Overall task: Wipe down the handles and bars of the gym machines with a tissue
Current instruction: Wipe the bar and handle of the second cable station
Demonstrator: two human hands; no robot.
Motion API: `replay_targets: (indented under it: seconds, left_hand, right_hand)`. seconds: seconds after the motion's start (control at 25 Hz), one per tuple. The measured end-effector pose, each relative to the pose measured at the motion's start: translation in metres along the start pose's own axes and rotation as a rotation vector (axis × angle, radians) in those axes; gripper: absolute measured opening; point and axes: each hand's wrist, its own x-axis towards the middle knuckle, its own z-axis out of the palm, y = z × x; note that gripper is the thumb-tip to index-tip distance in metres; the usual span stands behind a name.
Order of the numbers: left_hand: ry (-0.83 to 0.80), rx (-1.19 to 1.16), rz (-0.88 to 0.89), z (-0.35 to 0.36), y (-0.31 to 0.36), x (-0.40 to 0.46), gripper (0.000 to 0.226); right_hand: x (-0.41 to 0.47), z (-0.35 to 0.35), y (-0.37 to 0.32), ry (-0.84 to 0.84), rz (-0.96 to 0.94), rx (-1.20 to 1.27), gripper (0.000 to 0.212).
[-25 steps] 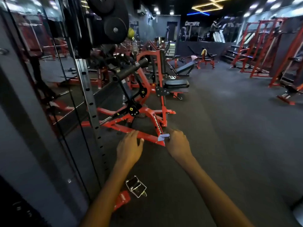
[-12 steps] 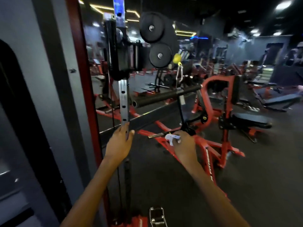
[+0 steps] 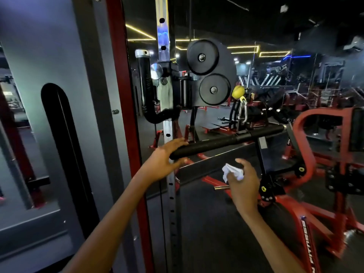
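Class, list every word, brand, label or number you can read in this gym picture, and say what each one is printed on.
"N FITNESS", white letters, partly cut off by the picture's edge: on the red frame beam at lower right.
White lettering on the black upright post beside the red machine: too small to read.
Small plate on the black bar attachment: blurred, unreadable.
Nothing readable on the tissue or the pulley wheels.

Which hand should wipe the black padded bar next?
Right. The right hand already holds the crumpled tissue just below the black padded bar. The left hand is at the bar's near end, probably steadying it.
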Motion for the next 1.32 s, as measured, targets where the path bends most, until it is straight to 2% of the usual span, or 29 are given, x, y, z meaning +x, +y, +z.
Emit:
replay_targets:
  seconds: [0.12,0.2,0.28,0.36,0.4,0.44,0.48,0.52,0.6,0.64,0.68,0.72,0.76,0.84,0.88,0.92,1.04,1.08,1.12,1.24,1.32]
  left_hand:
    - [0.021,-0.022,0.07,0.007,-0.01,0.01,0.057]
    - [0.038,-0.005,0.117,0.011,-0.016,0.013,0.059]
    - [0.067,-0.03,0.159,0.014,-0.016,0.014,0.058]
    - [0.07,-0.067,0.194,0.016,-0.015,0.011,0.057]
    - [0.06,-0.076,0.193,0.017,-0.016,0.01,0.057]
    - [0.042,-0.082,0.16,0.017,-0.018,0.008,0.058]
    - [0.025,-0.089,0.11,0.017,-0.02,0.006,0.059]
    - [0.012,-0.101,0.067,0.018,-0.023,0.004,0.06]
    - [0.013,-0.133,0.037,0.022,-0.026,0.0,0.06]
    - [0.016,-0.143,0.035,0.023,-0.024,-0.001,0.06]
    - [0.021,-0.15,0.037,0.024,-0.021,-0.002,0.059]
    - [0.032,-0.157,0.044,0.023,-0.019,-0.001,0.058]
    - [0.045,-0.16,0.056,0.022,-0.019,-0.001,0.058]
    - [0.045,-0.148,0.064,0.02,-0.024,-0.001,0.056]
    - [0.037,-0.141,0.047,0.019,-0.027,-0.002,0.056]
    - [0.031,-0.142,0.028,0.018,-0.029,-0.003,0.055]
    - [0.05,-0.156,0.001,0.018,-0.031,-0.004,0.054]
    - [0.063,-0.153,0.003,0.019,-0.031,-0.003,0.054]
    - [0.078,-0.146,0.009,0.019,-0.03,-0.003,0.053]
    - [0.119,-0.107,0.043,0.022,-0.037,-0.002,0.054]
    - [0.103,-0.108,0.022,0.023,-0.042,-0.005,0.055]
  right_hand:
    - [0.015,0.015,-0.007,0.065,-0.115,0.002,0.031]
    - [0.022,0.033,-0.011,0.107,-0.267,-0.014,0.034]
    - [0.021,0.058,-0.013,-0.006,-0.508,-0.051,0.038]
    - [0.02,0.08,0.0,-0.243,-0.826,-0.209,0.037]
    - [0.028,0.083,0.015,-0.302,-0.953,-0.318,0.037]
    - [0.043,0.08,0.034,-0.287,-1.008,-0.414,0.038]
    - [0.062,0.072,0.05,-0.22,-0.974,-0.475,0.042]
    - [0.08,0.061,0.064,-0.134,-0.864,-0.5,0.05]
    - [0.092,0.046,0.072,0.005,-0.562,-0.459,0.064]
    - [0.082,0.054,0.064,0.012,-0.469,-0.416,0.062]
    - [0.064,0.068,0.051,-0.028,-0.462,-0.375,0.057]
    - [0.039,0.083,0.039,-0.112,-0.562,-0.358,0.053]
    - [0.019,0.092,0.035,-0.222,-0.748,-0.372,0.05]
    - [0.028,0.084,0.041,-0.386,-1.052,-0.457,0.043]
    - [0.052,0.072,0.049,-0.375,-1.075,-0.496,0.04]
    - [0.077,0.059,0.058,-0.323,-0.975,-0.514,0.04]
    - [0.114,0.043,0.065,-0.074,-0.513,-0.465,0.051]
    - [0.099,0.057,0.054,-0.049,-0.493,-0.457,0.052]
    - [0.075,0.074,0.04,-0.085,-0.56,-0.438,0.052]
    - [0.034,0.094,0.031,-0.328,-0.974,-0.399,0.059]
    - [0.066,0.071,0.054,-0.288,-1.016,-0.476,0.073]
